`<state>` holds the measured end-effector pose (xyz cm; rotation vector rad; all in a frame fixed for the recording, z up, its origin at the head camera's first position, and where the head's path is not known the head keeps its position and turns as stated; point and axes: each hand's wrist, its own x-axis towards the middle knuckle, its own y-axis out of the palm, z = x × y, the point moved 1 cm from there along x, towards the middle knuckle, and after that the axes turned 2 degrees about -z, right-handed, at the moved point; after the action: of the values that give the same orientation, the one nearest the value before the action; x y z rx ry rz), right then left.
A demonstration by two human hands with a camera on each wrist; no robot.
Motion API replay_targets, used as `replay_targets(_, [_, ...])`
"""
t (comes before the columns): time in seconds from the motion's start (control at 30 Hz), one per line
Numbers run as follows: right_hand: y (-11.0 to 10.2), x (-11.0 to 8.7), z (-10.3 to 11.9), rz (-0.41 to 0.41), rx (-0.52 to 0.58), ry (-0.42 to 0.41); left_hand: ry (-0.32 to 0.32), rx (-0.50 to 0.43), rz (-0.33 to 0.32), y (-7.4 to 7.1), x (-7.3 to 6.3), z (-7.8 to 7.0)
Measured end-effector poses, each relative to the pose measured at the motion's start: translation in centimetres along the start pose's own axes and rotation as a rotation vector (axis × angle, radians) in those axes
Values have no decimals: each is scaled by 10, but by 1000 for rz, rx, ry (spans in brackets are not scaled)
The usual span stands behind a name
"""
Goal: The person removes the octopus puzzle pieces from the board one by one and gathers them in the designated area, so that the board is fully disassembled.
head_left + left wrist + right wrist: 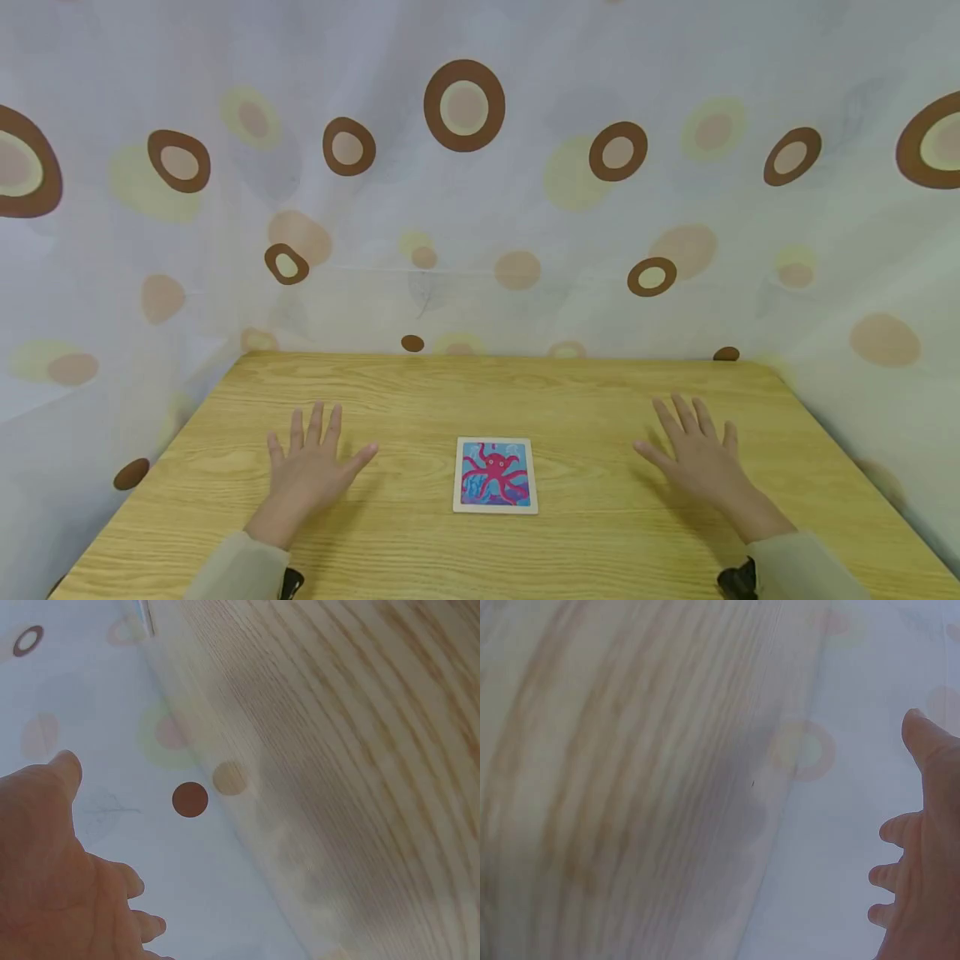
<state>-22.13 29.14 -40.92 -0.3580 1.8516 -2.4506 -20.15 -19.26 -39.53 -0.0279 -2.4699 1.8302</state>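
Observation:
A square picture puzzle [496,475] with a pale border lies flat on the wooden table, showing a pink octopus on blue. To its left my left hand [308,475] is held with fingers spread and nothing in it. My right hand [703,467] is on the other side, its fingers spread too and holding nothing. Both hands are apart from the puzzle. In the left wrist view the left hand [56,862] appears at the lower left edge; the right wrist view has the right hand [922,847] at its right edge.
The wood-grain table [405,550] reaches back to a pale curtain [480,200] with brown, yellow and peach circles. That curtain also runs along both sides. Dark bands [291,582] sit at the sleeve cuffs.

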Motion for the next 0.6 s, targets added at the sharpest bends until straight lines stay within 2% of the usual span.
replay_targets(0.17, [-1, 4, 4, -6, -12, -12, 23, 25, -17, 5, 1, 1])
replay_targets(0.33, [-1, 11, 10, -6, -5, -38, 92, 45, -31, 10, 2, -3])
replay_targets(0.6, [-1, 30, 32, -13, 15, -118, 209, -8, 9, 19, 9, -18])
